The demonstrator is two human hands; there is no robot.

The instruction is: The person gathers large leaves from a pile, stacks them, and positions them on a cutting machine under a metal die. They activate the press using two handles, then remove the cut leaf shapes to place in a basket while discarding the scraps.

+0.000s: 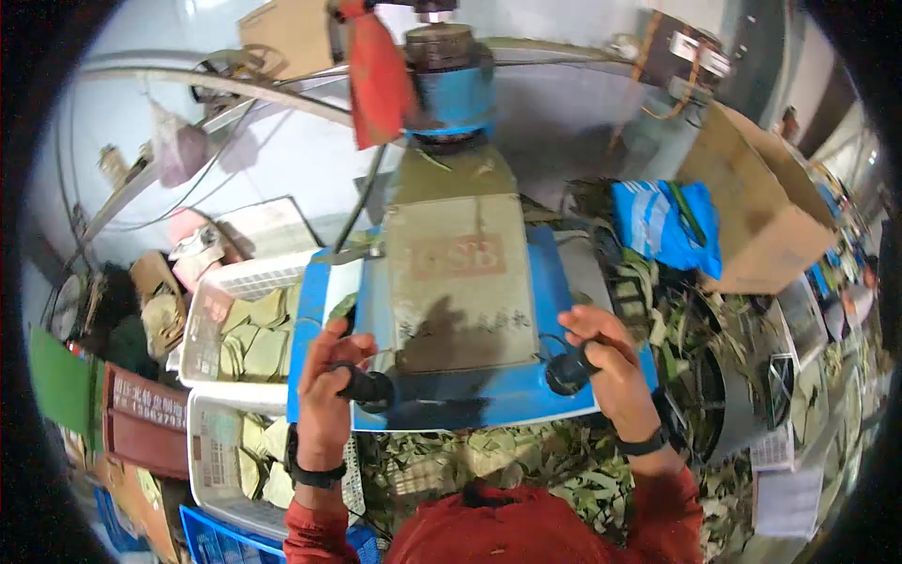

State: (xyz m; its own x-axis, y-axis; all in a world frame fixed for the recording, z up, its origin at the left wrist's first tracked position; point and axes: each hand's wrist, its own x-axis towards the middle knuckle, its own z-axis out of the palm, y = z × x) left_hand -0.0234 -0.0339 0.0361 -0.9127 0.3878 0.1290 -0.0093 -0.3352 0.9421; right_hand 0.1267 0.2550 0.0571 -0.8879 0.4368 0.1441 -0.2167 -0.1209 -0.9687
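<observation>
Pale bluish walls (108,117) stood ahead of you, brighter at your left, a dark upright panel (754,56) rose far to your right, an open cardboard box (752,207) sat nearer, a leaf-strewn floor (587,493) spread below you.

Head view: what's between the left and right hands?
In the head view, the machine's beige panel and blue base lie between the left hand and right hand, plus the left black knob and right black knob.

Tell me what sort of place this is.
Probably a workshop that handles leaves: a blue-and-beige machine stands in the middle, white baskets hold flat greenish pieces, and leafy scraps lie around it.
</observation>
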